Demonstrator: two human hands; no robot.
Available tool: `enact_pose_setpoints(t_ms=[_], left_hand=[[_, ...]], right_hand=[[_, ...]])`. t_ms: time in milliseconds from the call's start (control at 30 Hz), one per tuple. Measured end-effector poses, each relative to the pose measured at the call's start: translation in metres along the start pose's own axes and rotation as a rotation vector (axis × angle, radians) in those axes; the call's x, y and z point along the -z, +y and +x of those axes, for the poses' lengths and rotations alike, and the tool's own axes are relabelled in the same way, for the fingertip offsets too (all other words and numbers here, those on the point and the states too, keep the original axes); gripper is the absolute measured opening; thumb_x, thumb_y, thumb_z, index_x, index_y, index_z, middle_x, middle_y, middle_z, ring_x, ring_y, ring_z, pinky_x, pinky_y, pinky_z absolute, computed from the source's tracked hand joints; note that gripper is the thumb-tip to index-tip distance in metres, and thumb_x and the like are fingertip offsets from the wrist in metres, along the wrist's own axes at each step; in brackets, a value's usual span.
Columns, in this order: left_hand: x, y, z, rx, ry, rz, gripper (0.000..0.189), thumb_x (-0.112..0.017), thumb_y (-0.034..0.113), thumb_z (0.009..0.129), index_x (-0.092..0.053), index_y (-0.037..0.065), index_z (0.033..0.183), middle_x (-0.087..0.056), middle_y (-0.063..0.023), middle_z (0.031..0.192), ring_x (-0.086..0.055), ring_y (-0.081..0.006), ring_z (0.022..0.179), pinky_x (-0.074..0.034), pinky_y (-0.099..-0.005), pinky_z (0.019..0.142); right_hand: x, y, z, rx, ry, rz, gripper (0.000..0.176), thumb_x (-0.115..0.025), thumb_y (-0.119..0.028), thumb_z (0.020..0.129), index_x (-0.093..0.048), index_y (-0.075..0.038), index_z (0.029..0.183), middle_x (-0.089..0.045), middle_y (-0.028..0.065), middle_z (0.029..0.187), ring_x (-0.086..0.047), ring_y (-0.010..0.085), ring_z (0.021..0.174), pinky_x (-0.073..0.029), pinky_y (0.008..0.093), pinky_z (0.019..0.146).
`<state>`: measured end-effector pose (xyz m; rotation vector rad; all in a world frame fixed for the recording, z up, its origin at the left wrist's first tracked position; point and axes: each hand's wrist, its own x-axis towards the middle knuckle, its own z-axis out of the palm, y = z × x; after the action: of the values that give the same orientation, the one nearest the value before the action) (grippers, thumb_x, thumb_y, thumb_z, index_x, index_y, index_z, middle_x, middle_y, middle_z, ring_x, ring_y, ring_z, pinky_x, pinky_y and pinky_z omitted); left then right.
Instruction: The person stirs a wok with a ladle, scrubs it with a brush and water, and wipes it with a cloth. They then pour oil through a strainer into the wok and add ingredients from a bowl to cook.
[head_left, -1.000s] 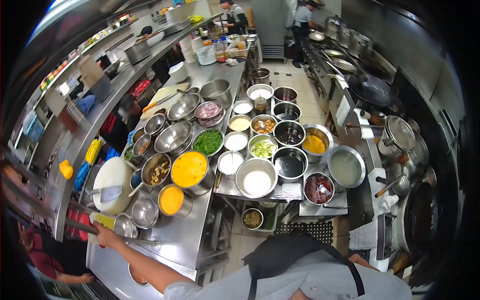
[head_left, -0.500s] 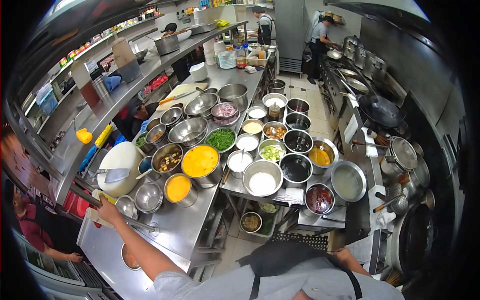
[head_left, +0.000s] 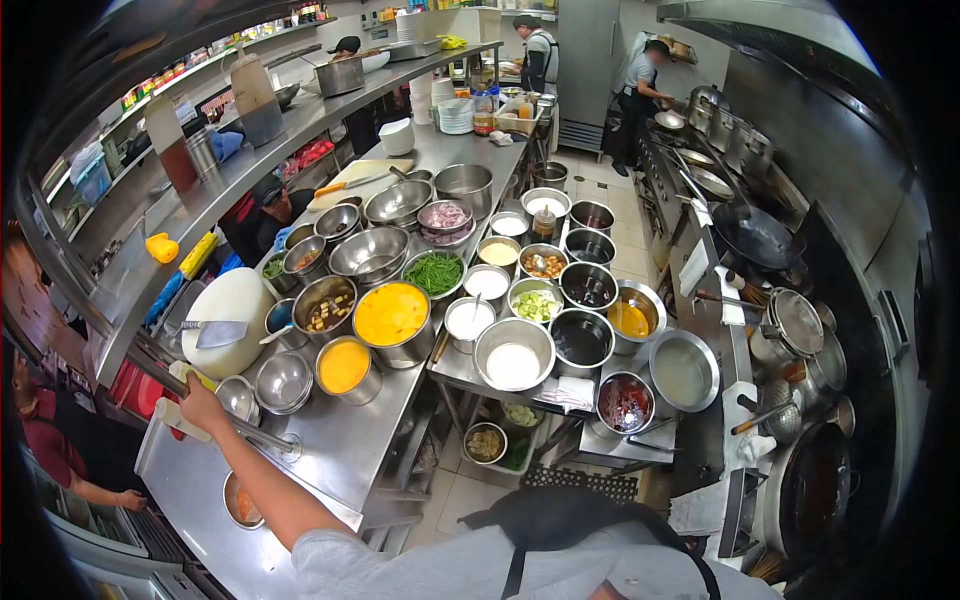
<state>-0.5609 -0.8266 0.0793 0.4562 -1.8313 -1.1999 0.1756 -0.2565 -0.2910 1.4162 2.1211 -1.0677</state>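
My left hand [head_left: 203, 408] is closed around the slanting metal post [head_left: 262, 436] that runs up to the shelf from the steel counter. Right behind the fingers lie pale plastic bottles [head_left: 175, 415]. A cleaver [head_left: 218, 335] rests on a thick white round cutting board [head_left: 232, 305] just beyond. Stacked steel bowls [head_left: 284, 383] sit to the right of the hand, near a pot of orange-yellow liquid [head_left: 344, 365]. On the counter beneath my forearm is a small bowl of reddish food [head_left: 241, 502]. My right hand does not show.
Many pots and bowls cover the counters, including chopped greens [head_left: 433, 272], a white-filled pot [head_left: 512, 362] and a red-sauce pot [head_left: 626, 402]. Woks [head_left: 757, 236] and the stove [head_left: 660, 190] line the right. Co-workers [head_left: 640, 95] stand at the back; another person [head_left: 75, 440] is at left.
My view has shifted slightly, moving the counters a little left in the picture. My right hand, seen at the lower right before, has dropped from sight. My left hand stays on the post.
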Motion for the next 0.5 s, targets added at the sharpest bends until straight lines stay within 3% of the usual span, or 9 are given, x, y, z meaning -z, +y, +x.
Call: enact_pose_setpoints(t_ms=[100, 200, 267, 333, 400, 433, 467, 500], left_hand=[[0.000, -0.011, 0.004, -0.016, 0.003, -0.043, 0.038, -0.062, 0.031, 0.083, -0.064, -0.007, 0.084, -0.066, -0.0151, 0.078, -0.058, -0.0266, 0.071, -0.043, -0.0393, 0.068], [-0.003, -0.015, 0.008, -0.056, 0.011, -0.016, 0.037, -0.062, 0.030, 0.083, -0.066, -0.007, 0.088, -0.067, -0.0181, 0.083, -0.062, -0.0289, 0.077, -0.044, -0.0381, 0.072], [0.004, -0.004, 0.004, -0.012, -0.027, -0.007, 0.038, -0.062, 0.030, 0.083, -0.066, -0.007, 0.088, -0.067, -0.0191, 0.085, -0.063, -0.0300, 0.080, -0.044, -0.0381, 0.074], [0.001, -0.005, 0.003, 0.019, -0.074, 0.001, 0.038, -0.063, 0.031, 0.082, -0.066, -0.007, 0.087, -0.068, -0.0201, 0.088, -0.064, -0.0310, 0.083, -0.045, -0.0381, 0.075], [-0.008, -0.038, 0.022, -0.092, 0.010, 0.080, 0.043, -0.062, 0.034, 0.083, -0.063, -0.009, 0.082, -0.066, -0.0191, 0.080, -0.061, -0.0306, 0.076, -0.044, -0.0407, 0.072], [-0.017, -0.087, 0.055, -0.166, -0.045, 0.391, 0.043, -0.062, 0.037, 0.083, -0.064, -0.006, 0.084, -0.065, -0.0175, 0.076, -0.062, -0.0293, 0.076, -0.045, -0.0412, 0.071], [-0.025, -0.130, 0.086, -0.260, -0.078, 0.695, 0.043, -0.063, 0.039, 0.083, -0.064, -0.004, 0.085, -0.065, -0.0160, 0.072, -0.063, -0.0279, 0.076, -0.046, -0.0417, 0.070], [-0.025, -0.127, 0.079, -0.332, -0.037, 0.876, 0.043, -0.063, 0.039, 0.083, -0.063, -0.004, 0.086, -0.064, -0.0162, 0.074, -0.062, -0.0282, 0.077, -0.046, -0.0419, 0.071]], right_hand=[[-0.012, 0.005, 0.010, -0.083, 0.059, 0.296, 0.019, -0.064, -0.024, 0.080, -0.067, -0.005, 0.081, -0.066, 0.0098, 0.072, -0.063, 0.0167, 0.065, -0.047, 0.0319, 0.056], [-0.019, 0.011, 0.010, -0.074, 0.044, 0.374, 0.019, -0.064, -0.023, 0.081, -0.066, -0.005, 0.077, -0.065, 0.0089, 0.069, -0.062, 0.0152, 0.062, -0.046, 0.0314, 0.053], [-0.032, 0.053, 0.014, 0.043, 0.036, 0.383, 0.019, -0.063, -0.022, 0.081, -0.066, -0.004, 0.075, -0.064, 0.0084, 0.068, -0.062, 0.0143, 0.061, -0.045, 0.0310, 0.052], [-0.046, 0.107, 0.022, 0.303, 0.023, 0.395, 0.020, -0.062, -0.021, 0.082, -0.065, -0.004, 0.073, -0.064, 0.0078, 0.066, -0.061, 0.0133, 0.059, -0.044, 0.0306, 0.050], [-0.030, 0.078, 0.016, 0.419, -0.087, -0.354, 0.011, -0.064, -0.020, 0.077, -0.065, -0.009, 0.080, -0.064, 0.0065, 0.071, -0.061, 0.0165, 0.061, -0.046, 0.0330, 0.051], [-0.023, 0.062, 0.011, 0.506, -0.202, -1.108, 0.017, -0.066, -0.018, 0.071, -0.065, -0.014, 0.087, -0.064, 0.0052, 0.077, -0.062, 0.0197, 0.064, -0.049, 0.0355, 0.052], [-0.016, 0.059, 0.016, 0.503, -0.087, -0.988, 0.011, -0.061, -0.020, 0.074, -0.067, -0.015, 0.081, -0.066, 0.0086, 0.079, -0.063, 0.0236, 0.069, -0.050, 0.0384, 0.061], [-0.008, 0.062, 0.022, 0.477, 0.038, -0.850, 0.014, -0.057, -0.022, 0.077, -0.069, -0.015, 0.075, -0.068, 0.0120, 0.082, -0.065, 0.0274, 0.075, -0.052, 0.0414, 0.070]])
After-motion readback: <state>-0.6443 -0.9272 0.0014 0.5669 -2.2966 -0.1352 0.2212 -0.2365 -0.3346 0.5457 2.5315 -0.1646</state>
